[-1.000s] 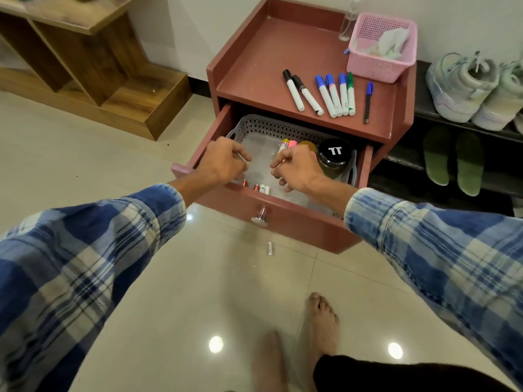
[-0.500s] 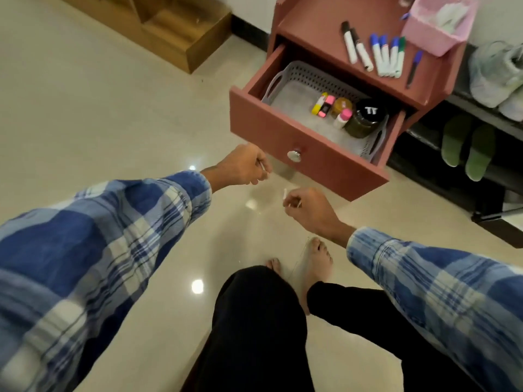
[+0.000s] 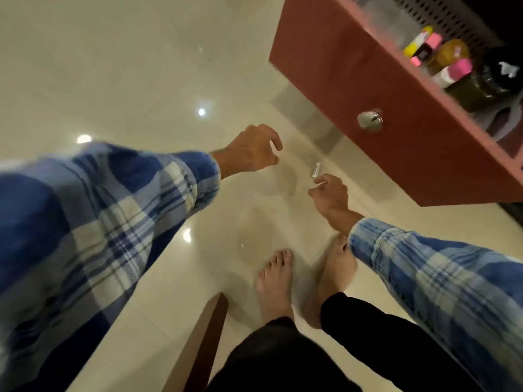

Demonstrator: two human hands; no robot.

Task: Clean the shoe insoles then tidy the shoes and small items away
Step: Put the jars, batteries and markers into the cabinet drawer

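Head view has dipped to the floor [image 3: 141, 66]. A second ago both grips were inside the open drawer [image 3: 368, 80]; now both are recorded below its front, under the knob [image 3: 369, 120].

A small white cylinder [image 3: 316, 168] (battery-like, blurred) is noted on the tiles, where it already lay a second ago, just beyond the right grip [image 3: 329, 193].

Right grip: forefinger and thumb parted, tips aimed at the cylinder. Contact cannot be confirmed and nothing is pinched yet.

Left grip [image 3: 252, 148]: fingers loosely curled and spread, held above the floor, nothing seen in it. The thin object apparently held half a second ago is no longer made out.

The grey basket [image 3: 441, 15] and dark-lidded jar [image 3: 486, 83] in the drawer are unchanged.

Judgement: sorting in the drawer has been paused to retrieve a dropped item, and a return to the basket would be expected after pick-up. The cylinder is round and the tiles are glossy, so a careless touch may send it rolling under the drawer
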